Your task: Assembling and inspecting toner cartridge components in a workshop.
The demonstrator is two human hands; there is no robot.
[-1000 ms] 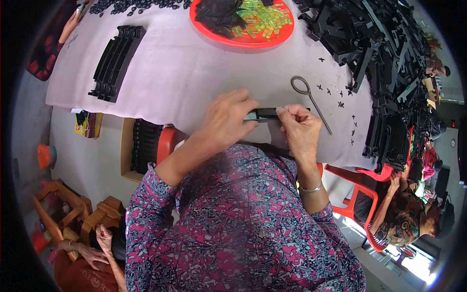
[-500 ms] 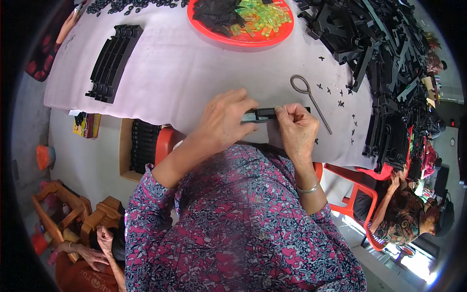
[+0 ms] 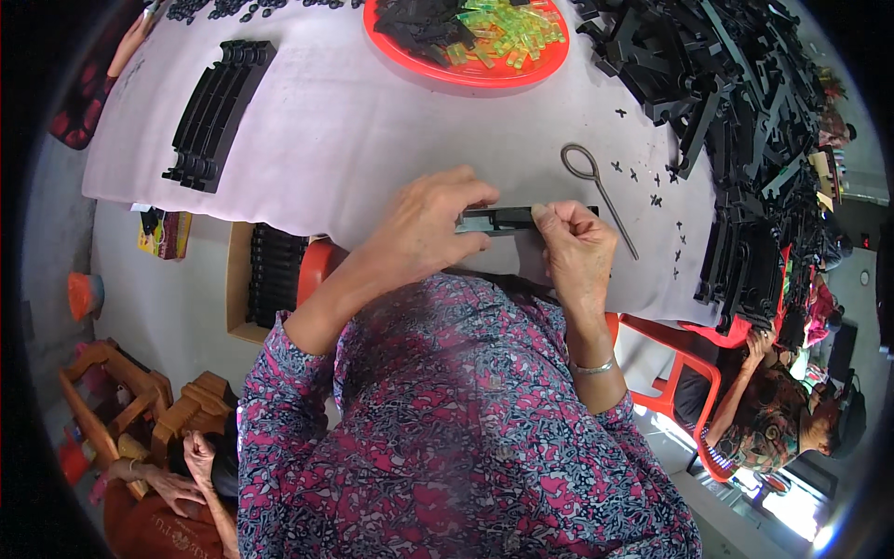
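Observation:
A long, narrow black plastic part (image 3: 506, 221) lies level at the table's near edge, in front of my body. Round its left end curve the thumb and fingers of my left hand (image 3: 419, 224), closed on it. My right hand (image 3: 577, 247) pinches over its right half, thumb and bent fingers pressed together. Whether a smaller piece is between those fingertips is hidden. Just right of that hand lies a metal rod with a ring handle (image 3: 603, 191). Several tiny black cross-shaped pieces (image 3: 656, 200) are scattered beyond the rod.
A red tray (image 3: 466, 82) holds black and yellow-green pieces at the far side. Black parts are heaped (image 3: 708, 84) at the right, with a stack of black parts (image 3: 745, 265) nearer. Joined black parts (image 3: 219, 116) lie at left. People sit at both sides.
The view has shifted slightly. My left fingers sit a little further apart round the part's left end. My right hand keeps its pinch in nearly the same place.

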